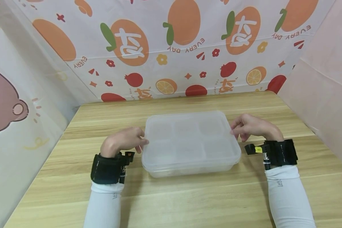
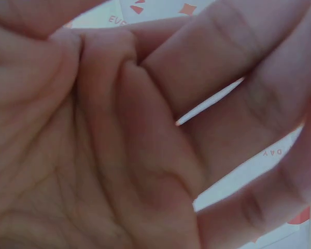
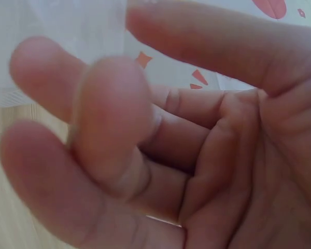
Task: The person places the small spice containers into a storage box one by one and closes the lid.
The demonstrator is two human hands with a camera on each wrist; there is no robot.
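A translucent plastic container (image 1: 189, 142) with a frosted lid lies between my two hands in the head view. Several compartments show faintly through its lid. At its left edge, my left hand (image 1: 123, 141) pinches the rim, thumb on top and fingers bent beneath. My right hand (image 1: 252, 126) holds the opposite edge in the same way. Up close in the right wrist view, the right thumb (image 3: 197, 39) meets the container's clear corner (image 3: 57, 31), with bent fingers below. Only the palm and fingers (image 2: 233, 104) fill the left wrist view; the container is hidden there.
The container is over a light wood-grain table (image 1: 188, 202). A fruit-print cloth (image 1: 154, 66) hangs along the table's back edge. Pale cloth walls (image 1: 325, 79) stand at both sides. Black straps (image 1: 106, 169) with small cameras sit on both wrists.
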